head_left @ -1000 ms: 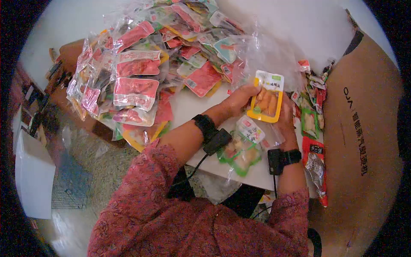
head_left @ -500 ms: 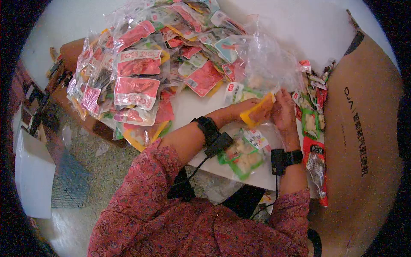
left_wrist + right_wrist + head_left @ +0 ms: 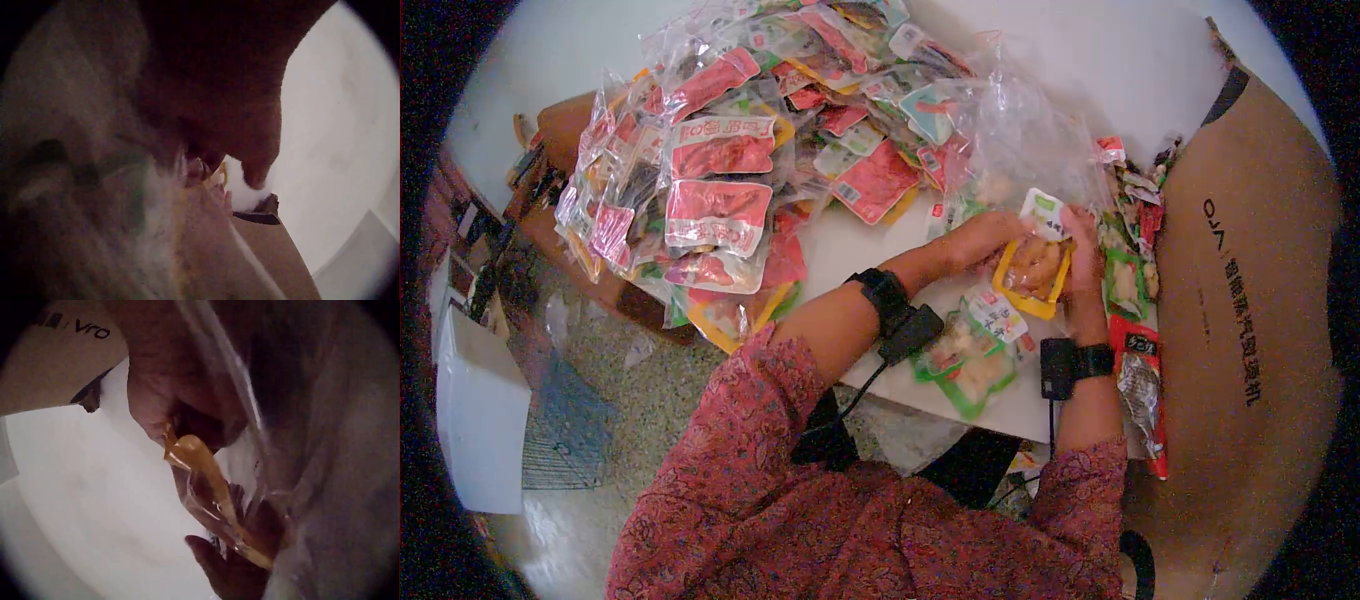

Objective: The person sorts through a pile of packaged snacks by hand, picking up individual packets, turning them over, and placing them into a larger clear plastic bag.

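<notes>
A small food packet (image 3: 1037,265) with a yellow border, a white top and brownish pieces inside is held up between both hands. My left hand (image 3: 988,240) pinches it by its left side. On its right side my right hand (image 3: 1084,262) grips the edge; the right wrist view shows the yellow border (image 3: 209,472) bent at those fingers. Sheer plastic film (image 3: 312,487) fills much of that view beside the hand. Below the hands, packets with green borders (image 3: 972,372) and pale contents lie near the table's front edge.
A tall heap of bagged red, white and green packets (image 3: 720,215) covers the table's left. Behind the hands is a clear plastic bag (image 3: 1025,120). Small packets (image 3: 1122,270) and a red-and-silver pouch (image 3: 1141,390) line the right, beside a large cardboard box (image 3: 1250,300).
The yellow-bordered packet faced the camera upright, then turned edge-on, and now faces it again, tilted and slightly lower right. Both hands have stayed with it. The right forearm has shifted slightly right.
</notes>
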A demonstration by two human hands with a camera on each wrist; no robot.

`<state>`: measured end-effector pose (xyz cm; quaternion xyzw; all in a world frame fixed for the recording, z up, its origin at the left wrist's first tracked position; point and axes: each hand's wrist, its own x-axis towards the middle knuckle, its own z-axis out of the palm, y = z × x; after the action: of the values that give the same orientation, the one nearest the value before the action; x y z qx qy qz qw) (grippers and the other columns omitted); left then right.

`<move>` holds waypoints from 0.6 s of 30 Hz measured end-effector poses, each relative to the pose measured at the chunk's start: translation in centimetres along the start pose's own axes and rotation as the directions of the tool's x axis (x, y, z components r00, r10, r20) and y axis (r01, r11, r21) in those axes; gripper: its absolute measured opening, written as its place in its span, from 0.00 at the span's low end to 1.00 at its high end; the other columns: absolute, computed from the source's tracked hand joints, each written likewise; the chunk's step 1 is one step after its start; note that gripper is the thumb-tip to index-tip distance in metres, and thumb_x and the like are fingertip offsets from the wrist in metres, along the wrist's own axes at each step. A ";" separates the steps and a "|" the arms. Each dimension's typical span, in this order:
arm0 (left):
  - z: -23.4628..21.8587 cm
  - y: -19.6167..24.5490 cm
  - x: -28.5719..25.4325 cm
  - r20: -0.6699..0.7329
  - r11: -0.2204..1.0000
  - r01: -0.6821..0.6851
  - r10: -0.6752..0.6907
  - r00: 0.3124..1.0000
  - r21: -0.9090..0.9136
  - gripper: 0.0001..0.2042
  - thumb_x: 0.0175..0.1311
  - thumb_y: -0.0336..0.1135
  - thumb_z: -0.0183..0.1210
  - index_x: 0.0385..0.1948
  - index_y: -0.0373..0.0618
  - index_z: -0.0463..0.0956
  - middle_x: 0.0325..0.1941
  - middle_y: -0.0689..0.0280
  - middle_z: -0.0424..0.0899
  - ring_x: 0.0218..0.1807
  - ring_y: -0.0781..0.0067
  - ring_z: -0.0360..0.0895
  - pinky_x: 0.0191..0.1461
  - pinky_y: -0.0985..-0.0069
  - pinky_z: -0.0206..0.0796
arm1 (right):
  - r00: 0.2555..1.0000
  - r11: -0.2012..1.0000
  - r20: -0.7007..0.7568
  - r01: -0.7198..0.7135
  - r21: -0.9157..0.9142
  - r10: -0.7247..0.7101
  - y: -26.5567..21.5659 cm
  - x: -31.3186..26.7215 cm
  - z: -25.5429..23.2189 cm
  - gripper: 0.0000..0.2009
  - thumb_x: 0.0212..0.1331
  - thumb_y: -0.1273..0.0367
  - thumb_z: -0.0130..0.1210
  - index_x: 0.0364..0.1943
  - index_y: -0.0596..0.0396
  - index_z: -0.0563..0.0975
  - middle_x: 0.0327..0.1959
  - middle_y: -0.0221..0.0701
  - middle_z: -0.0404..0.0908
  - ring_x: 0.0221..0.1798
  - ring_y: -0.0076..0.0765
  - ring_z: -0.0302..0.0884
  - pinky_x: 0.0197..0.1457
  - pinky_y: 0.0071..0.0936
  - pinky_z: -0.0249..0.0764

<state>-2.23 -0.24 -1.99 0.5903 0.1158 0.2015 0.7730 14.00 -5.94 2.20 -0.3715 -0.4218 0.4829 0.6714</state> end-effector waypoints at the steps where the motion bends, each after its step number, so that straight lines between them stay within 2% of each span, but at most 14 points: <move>1: 1.9 0.4 -0.4 -0.128 0.990 -0.109 0.120 0.985 0.090 0.17 0.59 0.46 0.42 0.37 0.41 0.71 0.26 0.68 0.76 0.24 0.79 0.72 0.27 0.81 0.65 | 1.000 1.000 -0.001 -0.002 0.000 0.002 0.3 0.1 0.0 0.10 0.51 0.62 0.48 0.32 0.53 0.70 0.29 0.30 0.74 0.31 0.29 0.71 0.37 0.26 0.69; 2: 3.2 1.0 -0.6 -0.241 0.960 -0.203 0.247 0.939 0.192 0.17 0.60 0.46 0.41 0.37 0.42 0.71 0.28 0.67 0.76 0.27 0.78 0.72 0.31 0.81 0.66 | 0.999 0.998 0.004 -0.040 0.049 0.040 0.6 0.3 0.0 0.10 0.51 0.64 0.47 0.34 0.54 0.70 0.30 0.31 0.74 0.31 0.30 0.72 0.36 0.26 0.70; 3: 3.6 1.9 -1.1 -0.241 0.961 -0.201 0.243 0.939 0.188 0.17 0.60 0.46 0.41 0.37 0.42 0.71 0.28 0.67 0.76 0.27 0.78 0.72 0.31 0.81 0.66 | 0.997 0.992 0.008 -0.080 0.096 0.080 1.0 0.3 -0.2 0.11 0.51 0.65 0.47 0.35 0.55 0.70 0.30 0.32 0.74 0.32 0.31 0.72 0.35 0.26 0.70; 4: 3.8 2.8 -1.8 -0.251 0.971 -0.131 0.180 0.951 0.198 0.15 0.60 0.42 0.43 0.39 0.40 0.70 0.33 0.66 0.75 0.33 0.79 0.72 0.36 0.81 0.65 | 0.996 0.992 0.002 -0.084 0.095 0.084 0.5 -0.3 0.5 0.11 0.51 0.65 0.47 0.35 0.55 0.70 0.30 0.32 0.74 0.32 0.31 0.72 0.35 0.26 0.70; 5: 3.5 3.1 -1.9 -0.258 0.976 -0.062 0.116 0.959 0.208 0.14 0.60 0.39 0.44 0.41 0.39 0.68 0.38 0.65 0.75 0.38 0.79 0.72 0.41 0.81 0.65 | 0.983 0.962 0.022 -0.180 0.206 0.180 -0.7 -1.2 2.0 0.12 0.52 0.64 0.47 0.36 0.56 0.70 0.31 0.32 0.74 0.32 0.31 0.72 0.36 0.26 0.70; 6: 3.1 2.9 -1.8 -0.252 0.977 -0.061 0.113 0.961 0.206 0.14 0.60 0.39 0.44 0.41 0.39 0.68 0.38 0.65 0.75 0.38 0.79 0.72 0.41 0.81 0.65 | 0.962 0.911 0.053 -0.269 0.313 0.267 -1.4 -1.8 2.7 0.13 0.52 0.63 0.47 0.37 0.57 0.70 0.32 0.33 0.74 0.33 0.32 0.72 0.36 0.26 0.70; 8: 2.2 1.9 -1.2 -0.118 0.764 -0.341 0.474 0.873 0.547 0.14 0.60 0.39 0.43 0.41 0.38 0.68 0.36 0.66 0.75 0.36 0.79 0.72 0.40 0.81 0.65 | 0.969 0.920 0.051 -0.247 0.304 0.243 -0.2 -0.8 1.4 0.12 0.52 0.63 0.46 0.37 0.57 0.70 0.32 0.33 0.74 0.33 0.32 0.72 0.36 0.26 0.70; 9: 2.2 1.7 -1.2 -0.114 0.766 -0.342 0.471 0.875 0.544 0.14 0.60 0.39 0.43 0.41 0.38 0.68 0.36 0.66 0.75 0.36 0.79 0.72 0.40 0.81 0.65 | 0.974 0.928 0.058 -0.228 0.296 0.221 0.3 -0.2 0.7 0.12 0.53 0.63 0.46 0.37 0.56 0.70 0.33 0.34 0.74 0.33 0.32 0.72 0.36 0.25 0.70; 10: 2.5 1.9 -1.3 -0.216 0.916 -0.270 0.340 0.915 0.296 0.13 0.60 0.38 0.43 0.39 0.40 0.68 0.35 0.66 0.75 0.36 0.79 0.72 0.40 0.80 0.65 | 0.987 0.942 0.032 -0.162 0.292 0.160 0.4 -0.2 0.8 0.11 0.53 0.65 0.46 0.36 0.55 0.70 0.32 0.33 0.74 0.32 0.31 0.72 0.36 0.25 0.70; 11: 2.8 2.1 -1.4 -0.278 0.983 -0.182 0.180 0.944 0.018 0.12 0.60 0.38 0.43 0.37 0.41 0.69 0.34 0.66 0.75 0.36 0.78 0.72 0.39 0.80 0.65 | 0.987 0.943 0.027 -0.162 0.292 0.161 0.3 -0.3 0.9 0.11 0.53 0.65 0.46 0.36 0.55 0.70 0.32 0.33 0.74 0.32 0.31 0.72 0.36 0.25 0.70; 15: 2.2 1.7 -1.1 -0.279 0.984 -0.175 0.174 0.944 0.021 0.12 0.59 0.38 0.43 0.37 0.40 0.69 0.35 0.65 0.75 0.36 0.78 0.72 0.40 0.80 0.64 | 1.000 0.998 -0.009 0.011 0.056 -0.011 0.5 0.2 0.3 0.07 0.52 0.66 0.46 0.32 0.53 0.70 0.26 0.28 0.71 0.29 0.26 0.69 0.33 0.22 0.68; 16: 2.2 1.7 -1.0 -0.289 0.975 -0.193 0.218 0.932 0.112 0.12 0.59 0.37 0.43 0.36 0.41 0.69 0.30 0.68 0.74 0.29 0.82 0.69 0.31 0.83 0.61 | 0.997 0.997 -0.021 0.068 -0.029 -0.069 0.6 0.2 0.1 0.06 0.52 0.66 0.46 0.30 0.53 0.70 0.25 0.27 0.70 0.28 0.24 0.67 0.31 0.21 0.66; 17: 2.3 1.6 -1.0 -0.294 0.957 -0.209 0.263 0.919 0.203 0.11 0.58 0.37 0.43 0.35 0.41 0.70 0.25 0.72 0.73 0.22 0.85 0.67 0.23 0.86 0.58 | 0.997 0.997 -0.026 0.068 -0.029 -0.069 0.6 0.3 -0.1 0.06 0.52 0.66 0.46 0.30 0.53 0.70 0.25 0.27 0.70 0.28 0.24 0.67 0.31 0.21 0.66; 18: 2.3 1.5 -0.9 -0.291 0.957 -0.208 0.261 0.920 0.201 0.11 0.58 0.37 0.43 0.35 0.41 0.70 0.25 0.72 0.73 0.22 0.85 0.67 0.23 0.86 0.58 | 0.994 0.992 -0.057 0.092 -0.086 -0.097 0.7 0.3 -0.3 0.06 0.52 0.66 0.46 0.29 0.52 0.70 0.25 0.26 0.69 0.27 0.23 0.66 0.31 0.20 0.66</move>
<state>-2.34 -2.25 0.06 0.6225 0.1822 0.3740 0.6629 14.07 -5.48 1.58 -0.3931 -0.4380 0.4212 0.6901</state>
